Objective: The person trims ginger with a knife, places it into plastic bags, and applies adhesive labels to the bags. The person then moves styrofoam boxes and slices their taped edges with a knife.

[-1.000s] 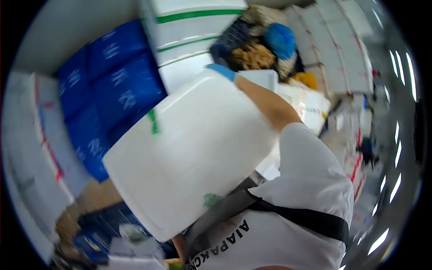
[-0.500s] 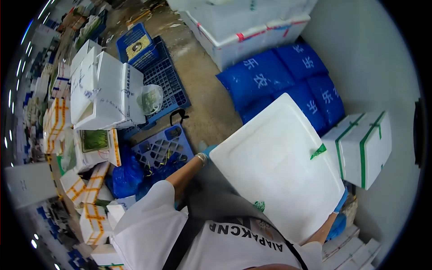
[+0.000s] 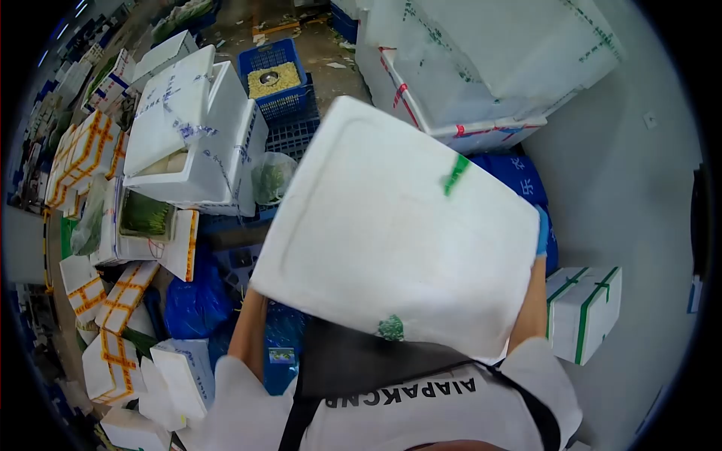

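A large white foam box, with a green tape scrap near its upper right edge and a green mark at its lower edge, is held up against my chest. My right hand, in a blue glove, grips the box's right edge; only part of it shows. On the left, my forearm reaches up behind the lower left corner of the box, and the box hides that hand. Beyond the upper right edge lie blue sacks with white characters, partly covered by the box.
Stacked white foam boxes stand ahead near the wall. A green-taped box is at the right. At the left are an open foam box, a blue crate, blue plastic bags and orange-taped boxes.
The view has swung from the blue sacks toward the stacked boxes and crates. The box has stayed held and now covers most of the sacks. My left hand has gone out of sight behind it.
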A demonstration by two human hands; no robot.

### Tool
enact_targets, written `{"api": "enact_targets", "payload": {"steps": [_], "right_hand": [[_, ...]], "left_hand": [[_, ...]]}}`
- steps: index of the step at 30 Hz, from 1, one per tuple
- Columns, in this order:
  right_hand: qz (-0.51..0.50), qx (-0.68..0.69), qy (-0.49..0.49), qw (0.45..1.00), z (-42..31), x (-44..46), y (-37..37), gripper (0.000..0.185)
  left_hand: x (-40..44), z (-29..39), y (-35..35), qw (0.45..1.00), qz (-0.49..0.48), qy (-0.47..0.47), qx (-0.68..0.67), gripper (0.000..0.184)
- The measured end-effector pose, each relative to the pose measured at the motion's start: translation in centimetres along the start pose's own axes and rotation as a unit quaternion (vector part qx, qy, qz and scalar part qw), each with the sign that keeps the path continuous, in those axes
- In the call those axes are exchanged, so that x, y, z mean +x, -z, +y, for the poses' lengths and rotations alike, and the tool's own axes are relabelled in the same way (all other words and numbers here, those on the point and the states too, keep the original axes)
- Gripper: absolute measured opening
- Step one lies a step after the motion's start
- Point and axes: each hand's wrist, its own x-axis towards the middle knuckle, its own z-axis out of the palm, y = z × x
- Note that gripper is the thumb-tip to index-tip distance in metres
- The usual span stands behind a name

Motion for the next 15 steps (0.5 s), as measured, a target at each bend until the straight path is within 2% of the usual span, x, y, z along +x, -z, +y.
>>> {"api": "enact_targets", "payload": {"steps": [3,5,7,9,11,14,15], "right_hand": [[-0.06,-0.008,-0.005,0.998,3.6,10.8,-5.2,0.029],[-0.169,-0.202,0.154,0.952,3.5,16.1,-11.8,0.024],[-0.253,-0.244,0.109,0.93,4.9,23.9,-15.7,0.021],[-0.272,-0.219,0.157,0.924,8.8,30.7,-20.0,0.021],[-0.292,-0.184,0.067,0.936,4.1,30.4,-28.9,0.022],[-0.351,-0.052,-0.046,0.934,8.7,39.9,-34.1,0.027],[-0.36,-0.033,-0.12,0.925,10.4,43.4,-35.4,0.027]], "left_hand": [[-2.9,-1.1,5.5,0.994,0.082,-0.021,-0.062,0.043],[-4.6,-2.6,7.4,0.986,0.125,-0.03,-0.104,0.043],[-5.8,-4.0,8.6,0.976,0.163,-0.038,-0.14,0.044],[-6.4,-5.1,8.7,0.965,0.195,-0.046,-0.168,0.044],[-6.0,-5.6,8.2,0.955,0.221,-0.056,-0.191,0.044],[-4.2,-5.9,6.2,0.936,0.264,-0.07,-0.221,0.044],[-3.3,-6.0,5.1,0.929,0.28,-0.074,-0.23,0.044]]}}
